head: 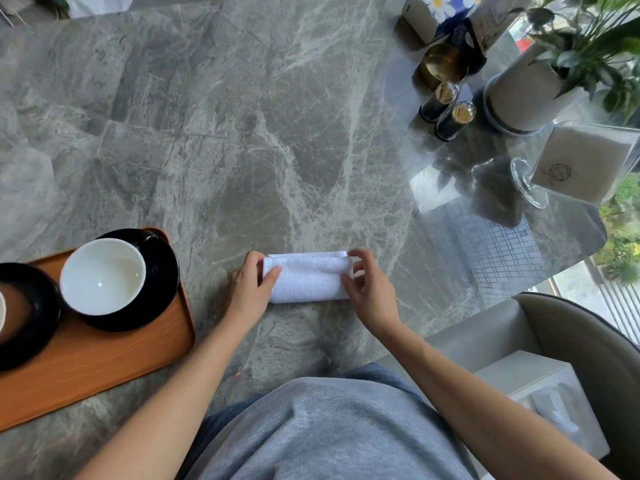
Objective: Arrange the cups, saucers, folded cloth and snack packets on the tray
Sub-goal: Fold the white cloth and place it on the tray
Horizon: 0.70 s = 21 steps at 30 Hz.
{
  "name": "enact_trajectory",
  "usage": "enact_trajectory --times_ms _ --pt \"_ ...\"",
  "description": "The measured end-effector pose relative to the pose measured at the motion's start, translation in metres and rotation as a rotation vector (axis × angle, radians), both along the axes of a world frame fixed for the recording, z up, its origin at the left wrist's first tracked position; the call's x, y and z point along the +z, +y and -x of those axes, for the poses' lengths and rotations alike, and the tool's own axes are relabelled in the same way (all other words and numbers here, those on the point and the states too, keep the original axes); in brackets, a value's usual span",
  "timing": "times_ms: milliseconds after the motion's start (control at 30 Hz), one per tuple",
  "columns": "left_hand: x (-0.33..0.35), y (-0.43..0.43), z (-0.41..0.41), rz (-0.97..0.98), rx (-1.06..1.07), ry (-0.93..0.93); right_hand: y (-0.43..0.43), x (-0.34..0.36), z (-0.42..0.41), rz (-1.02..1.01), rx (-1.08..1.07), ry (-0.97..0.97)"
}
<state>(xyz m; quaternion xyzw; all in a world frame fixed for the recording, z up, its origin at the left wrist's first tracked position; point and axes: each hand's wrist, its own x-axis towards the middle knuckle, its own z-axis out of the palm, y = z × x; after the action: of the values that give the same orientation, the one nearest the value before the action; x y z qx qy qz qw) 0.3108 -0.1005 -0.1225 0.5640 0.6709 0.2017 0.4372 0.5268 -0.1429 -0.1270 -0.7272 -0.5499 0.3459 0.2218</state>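
A white folded cloth (306,277) lies flat on the grey marble table (242,133), near its front edge. My left hand (251,284) grips the cloth's left end, thumb on top. My right hand (369,289) pinches its right end with fingers bent. To the left sits a wooden tray (104,362). On it a white cup (102,275) stands on a black saucer (162,282). A second black saucer (31,317) is cut off by the left edge of the frame. No snack packets are in sight.
At the back right stand a gold cup (441,64), two toothpick holders (446,109), a potted plant (540,88), a patterned box (436,12) and a clear napkin holder (581,164). A grey chair (571,341) with a white tissue box (540,396) is at my right.
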Motion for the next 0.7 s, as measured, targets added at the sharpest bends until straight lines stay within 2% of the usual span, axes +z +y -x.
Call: enact_trajectory --times_ms 233,467,700 --pt "-0.006 0.003 -0.004 -0.064 0.051 0.044 0.009 -0.005 0.002 0.041 0.001 -0.041" --pt "-0.007 0.009 -0.007 -0.015 0.052 0.100 0.015 -0.008 0.002 0.055 0.009 -0.094" --pt "-0.009 0.010 -0.003 0.022 0.034 0.245 0.024 -0.006 0.001 0.025 0.185 -0.252"
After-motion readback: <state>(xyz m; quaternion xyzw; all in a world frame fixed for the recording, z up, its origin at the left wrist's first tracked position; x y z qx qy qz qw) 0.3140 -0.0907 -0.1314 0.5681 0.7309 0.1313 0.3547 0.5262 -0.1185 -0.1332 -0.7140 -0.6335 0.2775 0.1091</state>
